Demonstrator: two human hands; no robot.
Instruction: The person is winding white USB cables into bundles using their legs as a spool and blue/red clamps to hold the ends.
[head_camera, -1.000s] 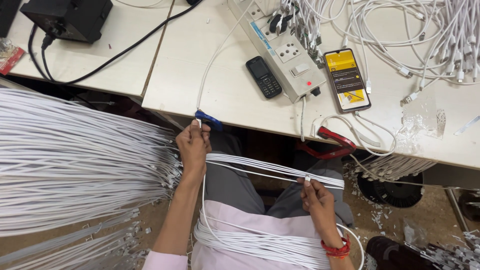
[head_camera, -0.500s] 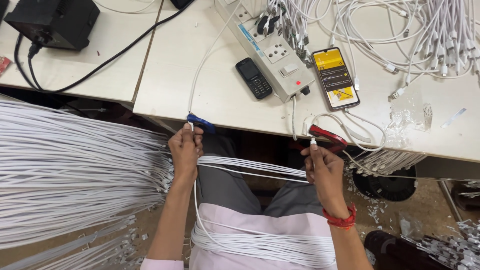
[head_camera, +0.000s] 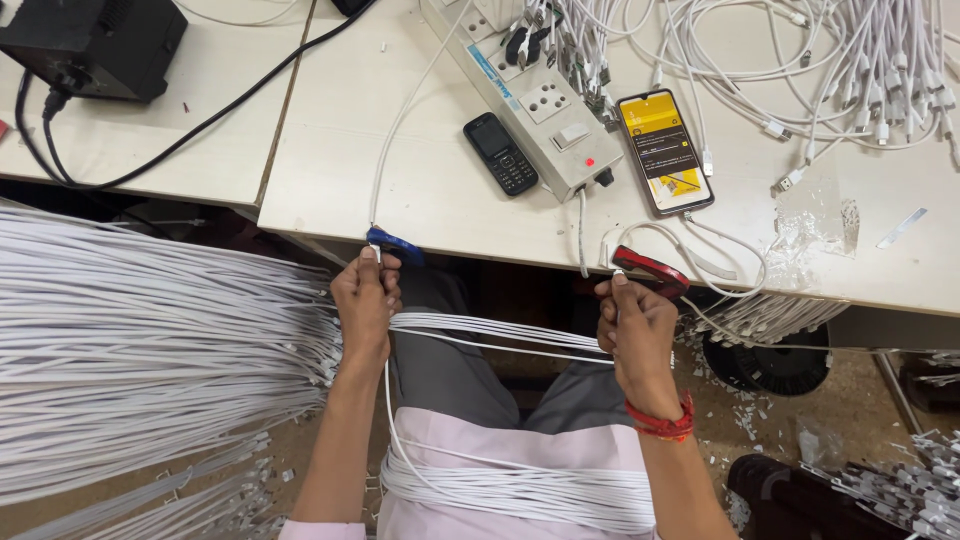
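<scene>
Taking the white table edge (head_camera: 480, 250) as my landmark, I start nearest: a coil of white cables (head_camera: 520, 485) lies across the lap, well below that edge. Just under the edge, my left hand (head_camera: 365, 305) is closed narrow around one end of a white cable bundle (head_camera: 495, 335), fingertips up at a blue clip (head_camera: 393, 245) fixed on the edge. My right hand (head_camera: 640, 335) is closed on the other end, pinching it up at a red clip (head_camera: 650, 268) on the same edge. The bundle hangs taut between the hands.

My worry is that a strand slips out of either pinch and drops onto the lap coil, tangling there; the big sheaf of cables (head_camera: 150, 350) left of the edge could also snag the left wrist. A hard tug might drag the thin lead running up to the power strip (head_camera: 535, 100).

Beyond the edge sit a small black phone (head_camera: 500, 153) and a smartphone (head_camera: 665, 150). I see no true container; the nearest thing to one is crumpled clear plastic (head_camera: 810, 235), and I cannot tell if anything is in it.
</scene>
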